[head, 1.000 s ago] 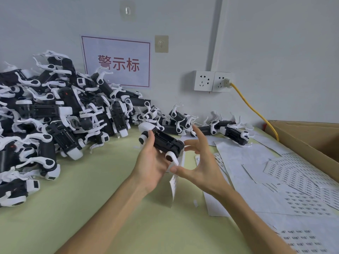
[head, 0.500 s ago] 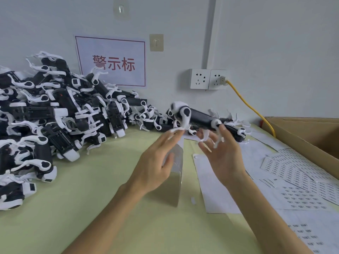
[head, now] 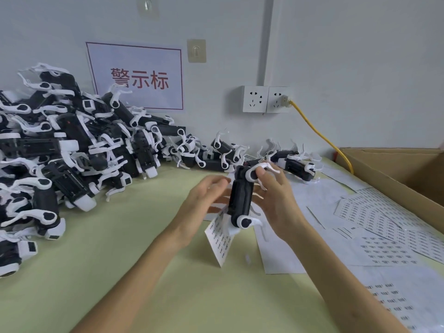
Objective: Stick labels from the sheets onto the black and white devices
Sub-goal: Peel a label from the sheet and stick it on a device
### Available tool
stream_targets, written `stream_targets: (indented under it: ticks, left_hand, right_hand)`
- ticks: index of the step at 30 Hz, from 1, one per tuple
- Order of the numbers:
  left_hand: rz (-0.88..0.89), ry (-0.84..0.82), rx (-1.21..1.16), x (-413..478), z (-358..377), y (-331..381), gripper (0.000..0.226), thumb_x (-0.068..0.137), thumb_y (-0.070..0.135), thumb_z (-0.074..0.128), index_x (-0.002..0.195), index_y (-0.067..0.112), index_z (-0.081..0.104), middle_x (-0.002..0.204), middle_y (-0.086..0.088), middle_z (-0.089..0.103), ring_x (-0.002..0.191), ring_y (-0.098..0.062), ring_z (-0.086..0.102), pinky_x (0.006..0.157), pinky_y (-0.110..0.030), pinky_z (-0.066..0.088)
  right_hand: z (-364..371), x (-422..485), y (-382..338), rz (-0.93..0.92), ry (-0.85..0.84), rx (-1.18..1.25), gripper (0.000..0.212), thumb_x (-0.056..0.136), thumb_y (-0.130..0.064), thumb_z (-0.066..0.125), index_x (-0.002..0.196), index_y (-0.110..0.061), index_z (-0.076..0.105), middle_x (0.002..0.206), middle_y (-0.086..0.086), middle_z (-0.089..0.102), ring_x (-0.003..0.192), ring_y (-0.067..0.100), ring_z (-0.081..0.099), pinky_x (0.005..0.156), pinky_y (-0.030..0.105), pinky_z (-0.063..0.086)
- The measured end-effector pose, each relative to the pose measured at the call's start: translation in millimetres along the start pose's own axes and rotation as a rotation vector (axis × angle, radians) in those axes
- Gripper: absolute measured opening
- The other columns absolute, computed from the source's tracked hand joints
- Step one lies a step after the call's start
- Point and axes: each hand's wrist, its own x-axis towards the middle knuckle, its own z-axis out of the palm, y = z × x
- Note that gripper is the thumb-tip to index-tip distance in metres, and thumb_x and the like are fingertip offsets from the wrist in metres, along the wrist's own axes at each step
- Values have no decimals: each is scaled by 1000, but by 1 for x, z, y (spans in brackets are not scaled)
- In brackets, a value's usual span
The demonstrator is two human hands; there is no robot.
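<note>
Device (head: 241, 200) stands upright between your hands, your right hand (head: 278, 203) curling its fingers round the top end. Your left hand (head: 204, 203) blurs just beside it, so I cannot tell how its fingers lie.

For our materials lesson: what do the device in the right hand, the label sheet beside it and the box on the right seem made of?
The device looks like moulded plastic: matte black body, smooth white ends. The label sheet seems thin paper, bending, with printed rows. The box is probably cardboard: dull brown, folded flap.
</note>
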Motion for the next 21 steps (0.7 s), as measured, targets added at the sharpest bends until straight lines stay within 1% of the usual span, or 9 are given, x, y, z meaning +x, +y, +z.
stream_targets:
  ticks: [3,6,8,10,11,14,17,18,21]
  left_hand:
    - [-1,-27,4,-4,10,-3,47,86,42,71,127,23,59,112,-1,77,107,-23,73,94,-35,55]
    - [21,-1,85,-4,9,-4,47,83,35,74,127,31,60,111,4,78,105,-20,72,99,-43,53]
    - [23,-8,84,-4,7,-4,43,84,32,72,126,34,61,110,5,78,102,-20,73,91,-35,55]
    - [29,1,57,-6,7,-3,41,84,30,72,125,32,64,109,2,78,99,-18,74,83,-24,54]
    - [35,38,34,-6,9,-3,40,84,29,72,124,28,65,109,0,78,100,-19,74,83,-25,55]
    - [57,276,-76,-2,7,4,38,86,20,77,123,20,65,113,-4,76,106,-21,73,89,-35,58]
    - [133,625,-242,1,-15,12,32,93,7,71,122,18,63,105,10,78,96,-1,73,71,-11,55]
    - [170,741,-271,1,-25,14,33,94,6,69,124,14,61,102,13,78,95,3,72,72,-8,52]
    - [232,926,-279,2,-45,17,33,97,9,66,129,8,57,103,8,76,92,1,71,81,-18,55]
  right_hand:
    - [0,0,3,-20,-19,-59,73,77,-38,79,140,-19,47,102,6,75,90,24,72,78,33,57]
    - [-1,1,3,-55,-27,-135,76,69,-49,81,135,-29,49,108,8,77,99,27,74,80,33,59]
    - [-2,1,4,-79,-34,-177,77,68,-53,80,135,-31,50,113,9,76,107,27,72,88,37,58]
    - [-1,1,6,-102,-15,-189,76,68,-55,77,135,-32,52,122,5,73,116,20,68,97,37,53]
    - [0,2,6,-117,16,-183,73,69,-56,75,134,-32,55,126,2,70,118,15,66,97,35,50]
    - [-6,7,2,-151,167,-63,45,78,-45,68,120,-29,65,117,-6,72,106,7,68,88,33,44]
    - [-15,9,-3,-146,277,40,34,76,-35,63,108,-25,68,99,-6,74,85,11,67,78,32,45]
    - [-16,9,-3,-140,294,49,34,74,-34,63,106,-24,68,95,-5,73,80,12,66,75,31,45]
    - [-14,9,-3,-121,277,32,32,73,-30,62,103,-22,66,87,-4,71,71,13,63,68,29,43]
